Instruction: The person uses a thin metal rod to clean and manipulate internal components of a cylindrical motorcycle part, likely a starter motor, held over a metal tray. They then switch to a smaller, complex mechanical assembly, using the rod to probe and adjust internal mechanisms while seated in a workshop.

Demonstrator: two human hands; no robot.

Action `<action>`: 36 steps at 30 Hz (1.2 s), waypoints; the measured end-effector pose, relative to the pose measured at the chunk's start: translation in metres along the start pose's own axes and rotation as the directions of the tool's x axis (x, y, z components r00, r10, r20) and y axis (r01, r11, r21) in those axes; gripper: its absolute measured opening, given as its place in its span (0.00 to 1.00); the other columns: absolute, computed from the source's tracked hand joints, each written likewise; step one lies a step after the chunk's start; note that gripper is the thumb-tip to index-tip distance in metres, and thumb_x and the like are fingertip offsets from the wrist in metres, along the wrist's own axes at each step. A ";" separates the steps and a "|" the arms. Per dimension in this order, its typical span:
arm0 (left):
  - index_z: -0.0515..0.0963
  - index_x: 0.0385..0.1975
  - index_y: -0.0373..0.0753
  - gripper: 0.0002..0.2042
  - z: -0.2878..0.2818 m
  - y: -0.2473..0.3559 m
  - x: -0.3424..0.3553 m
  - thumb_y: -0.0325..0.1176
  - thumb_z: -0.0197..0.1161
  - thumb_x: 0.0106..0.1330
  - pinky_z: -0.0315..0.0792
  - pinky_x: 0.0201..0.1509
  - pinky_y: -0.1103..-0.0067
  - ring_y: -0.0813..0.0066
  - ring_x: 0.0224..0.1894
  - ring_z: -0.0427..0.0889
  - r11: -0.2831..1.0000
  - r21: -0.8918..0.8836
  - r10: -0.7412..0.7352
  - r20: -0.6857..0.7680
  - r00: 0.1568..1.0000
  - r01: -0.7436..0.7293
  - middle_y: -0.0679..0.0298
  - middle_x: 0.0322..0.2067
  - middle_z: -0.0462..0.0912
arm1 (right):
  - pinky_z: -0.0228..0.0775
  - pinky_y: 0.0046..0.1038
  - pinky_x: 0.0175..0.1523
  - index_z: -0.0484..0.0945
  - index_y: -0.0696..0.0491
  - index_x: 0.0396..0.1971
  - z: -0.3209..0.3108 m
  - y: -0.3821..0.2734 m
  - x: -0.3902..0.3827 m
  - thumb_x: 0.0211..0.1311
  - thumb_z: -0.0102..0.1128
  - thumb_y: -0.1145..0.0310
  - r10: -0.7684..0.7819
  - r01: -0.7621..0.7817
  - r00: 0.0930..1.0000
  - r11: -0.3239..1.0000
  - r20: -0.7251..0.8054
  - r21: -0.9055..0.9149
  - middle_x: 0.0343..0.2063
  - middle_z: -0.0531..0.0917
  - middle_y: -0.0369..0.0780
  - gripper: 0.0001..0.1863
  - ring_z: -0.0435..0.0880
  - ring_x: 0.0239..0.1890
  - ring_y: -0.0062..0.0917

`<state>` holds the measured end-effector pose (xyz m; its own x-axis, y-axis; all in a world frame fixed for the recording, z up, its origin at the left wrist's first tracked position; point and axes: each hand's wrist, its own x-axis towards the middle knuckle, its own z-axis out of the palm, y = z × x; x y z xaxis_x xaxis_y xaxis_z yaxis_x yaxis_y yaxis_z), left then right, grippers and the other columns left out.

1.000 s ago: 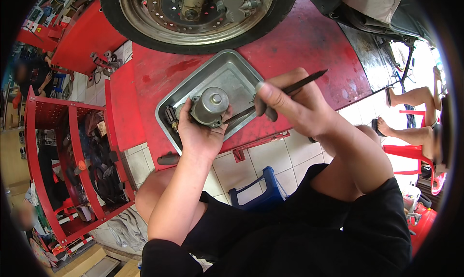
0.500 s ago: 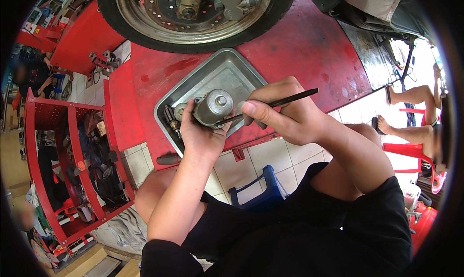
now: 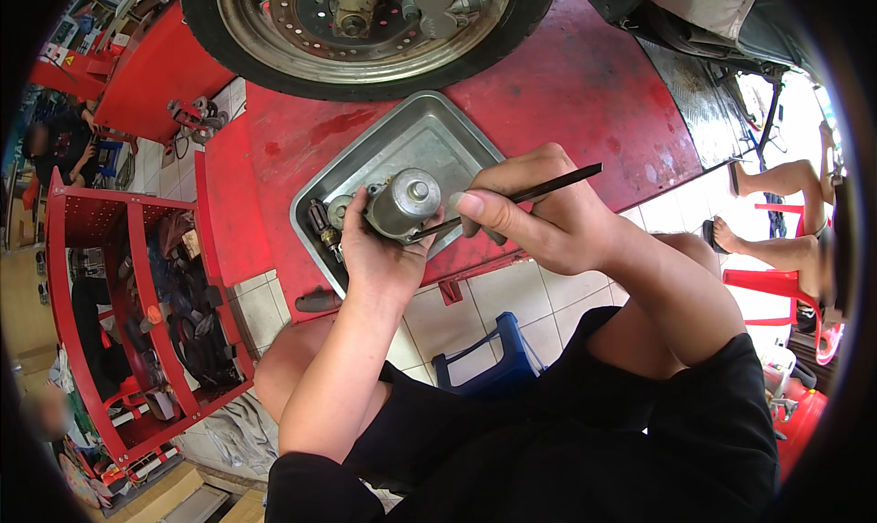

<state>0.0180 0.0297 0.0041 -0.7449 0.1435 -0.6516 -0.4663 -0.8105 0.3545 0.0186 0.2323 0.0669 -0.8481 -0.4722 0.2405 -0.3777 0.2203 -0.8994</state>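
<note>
A canister (image 3: pixel 400 208) of grey metal was held in the left hand (image 3: pixel 376 260), which was clamped on it from its seven o'clock side, the thumb and fingers set around the lower body. The canister was carried over the tray (image 3: pixel 448 153), its round boss turned up and toward one o'clock; whether the tray's floor was touched by it could not be told. By the right hand (image 3: pixel 553 217), at three o'clock from the canister, a dark rod (image 3: pixel 566 179) was gripped, with thumb and fingers closed together on it. The rod was slanted, one end pointed toward two o'clock past the knuckles, the other brought to the canister's edge at five o'clock; the exact contact was too small to be made out.

In the tray, small parts (image 3: pixel 324 226) were gathered at nine o'clock from the canister, near the rim. The tray was set on a red bench (image 3: pixel 594 112), and above it, at twelve o'clock, a wheel (image 3: pixel 512 57) was seen. A red trolley (image 3: pixel 153 267) was placed at nine o'clock and a blue stool (image 3: pixel 513 359) at five. At three o'clock, a seated person's legs (image 3: pixel 781 180) were seen beside a red chair (image 3: pixel 776 284).
</note>
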 end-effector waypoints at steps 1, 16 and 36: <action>0.68 0.55 0.38 0.21 0.000 0.000 0.000 0.48 0.45 0.75 0.72 0.61 0.57 0.55 0.54 0.77 1.000 -0.004 0.000 -0.001 1.000 0.000 0.53 0.53 0.76 | 0.66 0.26 0.24 0.82 0.62 0.25 0.001 0.001 0.000 0.71 0.58 0.65 0.004 -0.004 1.000 1.000 -0.002 0.010 0.15 0.78 0.39 0.18 0.76 0.17 0.22; 0.69 0.55 0.39 0.21 -0.012 0.000 0.006 0.49 0.48 0.73 0.70 0.64 0.58 0.57 0.58 0.76 0.999 0.004 -0.042 0.050 0.998 0.042 0.54 0.55 0.76 | 0.65 0.23 0.30 0.79 0.61 0.38 0.006 0.003 0.002 0.57 0.63 0.77 -0.109 0.103 0.990 0.993 -0.092 -0.065 0.20 0.77 0.37 0.09 0.73 0.22 0.19; 0.74 0.50 0.42 0.18 -0.009 -0.004 0.007 0.48 0.49 0.72 0.70 0.61 0.61 0.62 0.57 0.77 0.999 0.005 -0.049 0.028 0.998 0.049 0.61 0.51 0.80 | 0.59 0.22 0.24 0.81 0.59 0.38 0.006 -0.005 0.001 0.55 0.71 0.71 0.142 -0.136 0.983 0.989 -0.116 0.058 0.11 0.69 0.34 0.12 0.66 0.16 0.15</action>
<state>0.0191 0.0288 -0.0079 -0.7341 0.1988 -0.6493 -0.5043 -0.7999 0.3252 0.0221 0.2260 0.0697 -0.9305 -0.3337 0.1511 -0.2366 0.2324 -0.9434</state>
